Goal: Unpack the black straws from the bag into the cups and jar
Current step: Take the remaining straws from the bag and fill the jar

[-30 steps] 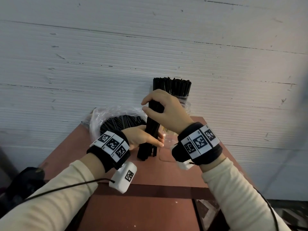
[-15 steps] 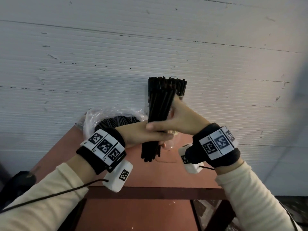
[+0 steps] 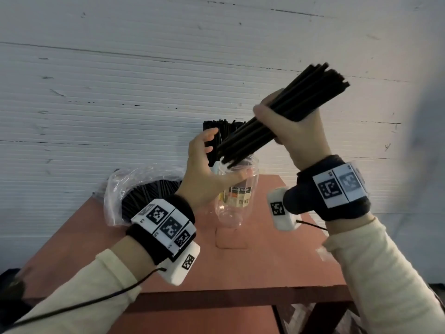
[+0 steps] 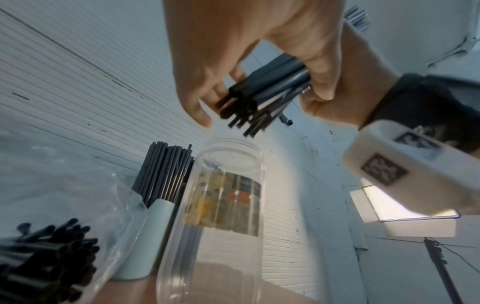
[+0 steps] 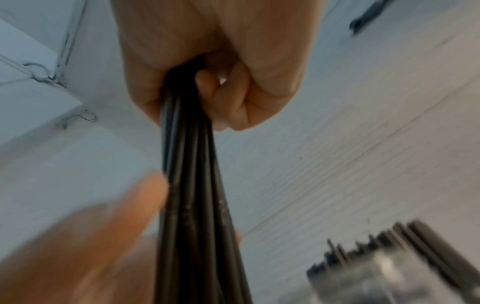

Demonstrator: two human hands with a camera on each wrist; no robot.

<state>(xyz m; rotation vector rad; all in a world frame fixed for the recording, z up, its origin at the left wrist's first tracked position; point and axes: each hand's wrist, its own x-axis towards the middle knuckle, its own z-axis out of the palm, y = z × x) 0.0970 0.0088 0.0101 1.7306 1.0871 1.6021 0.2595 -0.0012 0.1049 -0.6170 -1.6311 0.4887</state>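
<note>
Fingers (image 5: 221,92) of the right hand (image 3: 296,131) are curled tight round a bundle of black straws (image 3: 277,112), which slants from upper right down to lower left. The bundle's lower ends hang just above the open mouth of a clear jar (image 3: 237,189). The left hand (image 3: 204,174) is raised beside those lower ends, its fingers (image 4: 197,98) spread and loosely bent round them; in the left wrist view the fingertips lie against the straw ends without closing on them. The jar stands on a reddish table (image 3: 265,261) directly below the left thumb and shows no straws inside. Left of the left wrist lies a clear plastic bag (image 3: 125,189) with more black straws inside. Beyond the left fingers, behind the jar, a pale cup (image 4: 145,236) stands packed with upright straws (image 4: 166,172).
</note>
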